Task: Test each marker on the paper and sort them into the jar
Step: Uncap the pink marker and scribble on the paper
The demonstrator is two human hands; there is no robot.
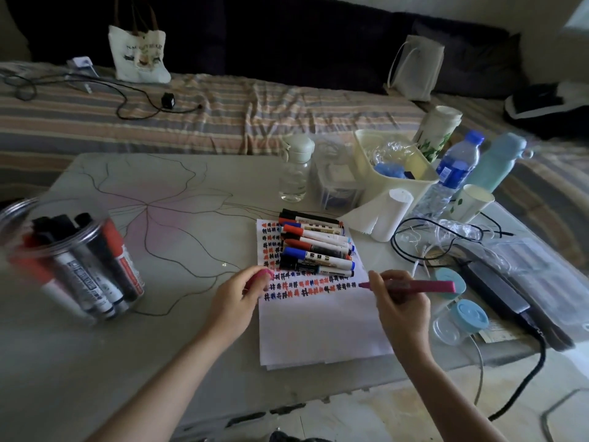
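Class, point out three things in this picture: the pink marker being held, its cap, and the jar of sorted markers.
pink marker (424, 286), head view, on the middle of its barrel.
cap (262, 275), head view, on the pink end showing between the left hand's fingers.
jar (19, 215), head view, on its clear rim.

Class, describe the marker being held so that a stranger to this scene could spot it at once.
Find the white paper in the middle of the table. At its right edge the right hand grips a pink marker, uncapped, tip pointing left over the paper. The other markers lie piled and capped on the paper's far end.
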